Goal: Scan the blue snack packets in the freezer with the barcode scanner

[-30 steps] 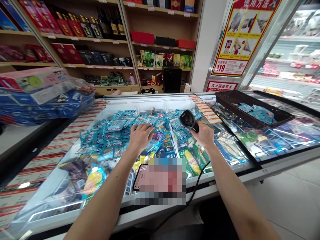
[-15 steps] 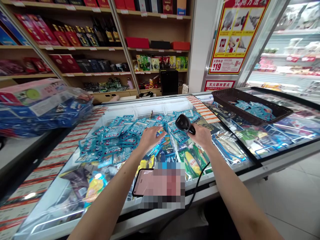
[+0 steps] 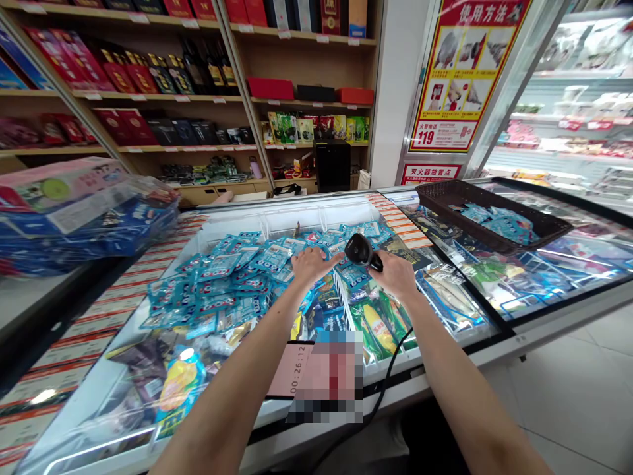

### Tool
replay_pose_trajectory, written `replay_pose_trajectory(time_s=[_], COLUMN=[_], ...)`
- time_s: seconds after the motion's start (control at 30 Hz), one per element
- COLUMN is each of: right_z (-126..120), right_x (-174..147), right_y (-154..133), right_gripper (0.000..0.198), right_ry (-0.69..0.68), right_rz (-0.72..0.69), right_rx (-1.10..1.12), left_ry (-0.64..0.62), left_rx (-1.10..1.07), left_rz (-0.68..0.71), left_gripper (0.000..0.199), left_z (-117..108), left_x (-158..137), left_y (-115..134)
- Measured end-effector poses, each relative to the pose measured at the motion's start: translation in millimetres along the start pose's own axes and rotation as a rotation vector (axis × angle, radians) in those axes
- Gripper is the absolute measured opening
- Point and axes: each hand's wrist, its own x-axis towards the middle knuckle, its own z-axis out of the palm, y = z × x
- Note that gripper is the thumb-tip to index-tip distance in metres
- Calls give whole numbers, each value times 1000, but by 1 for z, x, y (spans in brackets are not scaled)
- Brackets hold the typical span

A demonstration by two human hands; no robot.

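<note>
From your head camera, you see a glass-topped freezer (image 3: 544,338) and wooden shelves (image 3: 306,58) behind it. Your right hand (image 3: 396,274) has its fingers wrapped around a black scanner (image 3: 360,249). Your left hand (image 3: 313,265) is by heaped blue packets (image 3: 225,267); I can't tell if its fingers hold any. A dark basket (image 3: 482,235) on the right has more. Your arm partly hides a phone (image 3: 285,377) reading "00:26:12". A red sign (image 3: 448,79) says "119".

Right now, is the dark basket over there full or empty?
Partly filled: blue packets lie inside the basket, and its dark inside shows bare at both ends.
</note>
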Motion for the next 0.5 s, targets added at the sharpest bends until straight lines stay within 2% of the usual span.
replay_pose_trajectory(time_s=[0.13, 0.27, 0.5], right_z=[1, 1, 1], right_x=[0, -1, -3], right_y=[1, 0, 0], right_gripper=[37, 32, 31], right_ry=[20, 24, 28], right_rz=[29, -18, -37], right_rx=[0, 5, 24], left_ry=[-25, -17, -50], left_rx=[22, 41, -122], left_rz=[-28, -16, -12], left_gripper=[66, 64, 48], left_z=[2, 4, 2], left_x=[0, -2, 2], left_y=[4, 7, -11])
